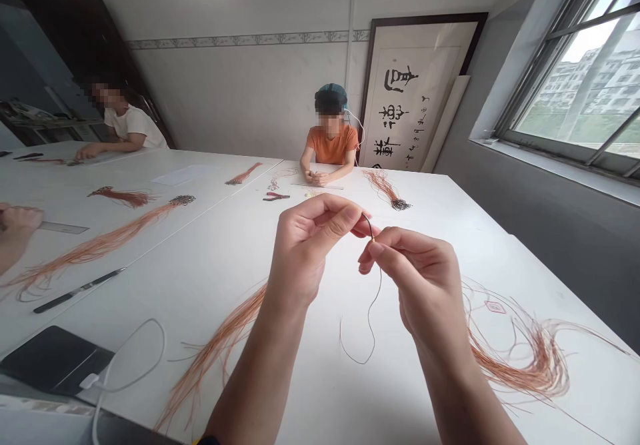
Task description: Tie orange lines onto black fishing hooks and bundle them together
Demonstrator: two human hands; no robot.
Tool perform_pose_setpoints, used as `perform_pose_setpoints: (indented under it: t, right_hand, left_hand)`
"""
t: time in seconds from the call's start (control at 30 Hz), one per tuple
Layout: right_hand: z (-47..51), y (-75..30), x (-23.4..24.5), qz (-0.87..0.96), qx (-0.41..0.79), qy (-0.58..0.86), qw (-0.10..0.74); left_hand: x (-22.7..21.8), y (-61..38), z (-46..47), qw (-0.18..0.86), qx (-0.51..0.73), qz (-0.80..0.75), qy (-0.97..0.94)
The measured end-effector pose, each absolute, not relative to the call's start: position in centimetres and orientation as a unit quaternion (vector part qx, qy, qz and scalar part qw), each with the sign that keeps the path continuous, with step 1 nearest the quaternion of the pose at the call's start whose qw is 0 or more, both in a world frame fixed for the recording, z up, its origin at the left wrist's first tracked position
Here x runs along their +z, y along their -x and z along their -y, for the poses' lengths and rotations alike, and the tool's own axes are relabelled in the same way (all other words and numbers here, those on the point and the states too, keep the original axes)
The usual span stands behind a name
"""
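Above the white table (320,392), my left hand (307,248) is closed, with thumb and finger pinching the dark, curved end of a thin wire (369,315). Just to its right, my right hand (425,272) pinches the same piece lower down, where a small copper-coloured spot shows. From there the wire's tail hangs in a loose curve. A bundle of copper-coloured wires (220,345) lies partly behind my left forearm. Another wire bundle (540,365) fans out beside my right forearm.
Pliers (276,196), a craft knife (80,290) and a black device (55,362) with a white cable (163,338) lie about. More wire bundles (123,196) are spread further off. Two people sit across the table; another person's hand (20,222) holds a metal ruler (65,228) at left.
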State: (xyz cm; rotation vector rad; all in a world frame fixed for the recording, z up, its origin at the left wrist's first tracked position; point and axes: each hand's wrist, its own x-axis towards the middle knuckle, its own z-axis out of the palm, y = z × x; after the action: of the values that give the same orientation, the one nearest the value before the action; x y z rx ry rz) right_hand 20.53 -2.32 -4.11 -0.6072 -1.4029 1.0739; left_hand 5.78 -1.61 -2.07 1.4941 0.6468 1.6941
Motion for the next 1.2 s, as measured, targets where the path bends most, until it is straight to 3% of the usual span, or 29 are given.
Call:
perform_pose_setpoints:
  t: [0.73, 0.93, 1.2]
  right_hand:
    - [1.7, -20.5, -4.5, 0.616, 0.45, 0.267, 0.589]
    - [0.9, -20.9, -4.4, 0.647, 0.431, 0.282, 0.562]
    - [0.0, -21.7, -4.1, 0.622, 0.315, 0.322, 0.64]
  left_hand:
    - [-2.2, -5.5, 1.3, 0.385, 0.656, -0.246, -0.601]
    - [-2.1, -4.8, 0.8, 0.34, 0.657, -0.262, -0.62]
    - [-2.1, -2.9, -0.2, 0.276, 0.574, -0.388, -0.666]
